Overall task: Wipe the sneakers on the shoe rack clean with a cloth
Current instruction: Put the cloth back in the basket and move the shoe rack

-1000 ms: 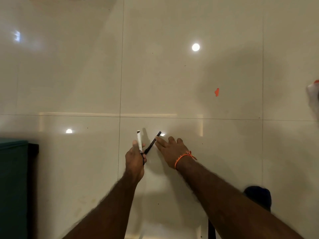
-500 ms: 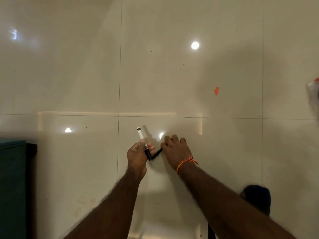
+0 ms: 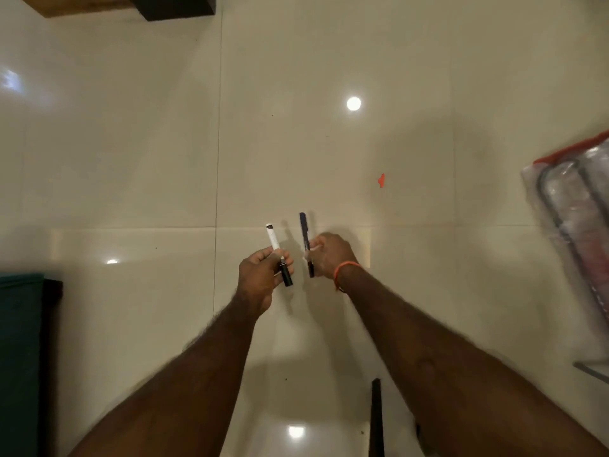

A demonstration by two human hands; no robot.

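Note:
My left hand (image 3: 260, 275) grips a white marker (image 3: 273, 240) with a black end, held above the cream tiled floor (image 3: 131, 143). My right hand (image 3: 329, 255), with an orange thread at the wrist, pinches a dark pen (image 3: 304, 232) that points away from me. The two hands are side by side, a small gap between them. No sneakers, shoe rack or cloth show in this view.
A clear plastic package (image 3: 573, 206) with a red edge and dark bars inside lies at the right. A dark green box (image 3: 19, 357) stands at the left edge. A dark and wooden piece of furniture (image 3: 148, 4) sits at the top. A thin black bar (image 3: 375, 417) rises at the bottom.
My right hand picked the dark pen up off the floor and now holds it upright. Both hands rose from the floor, and the plastic package came into view at the right.

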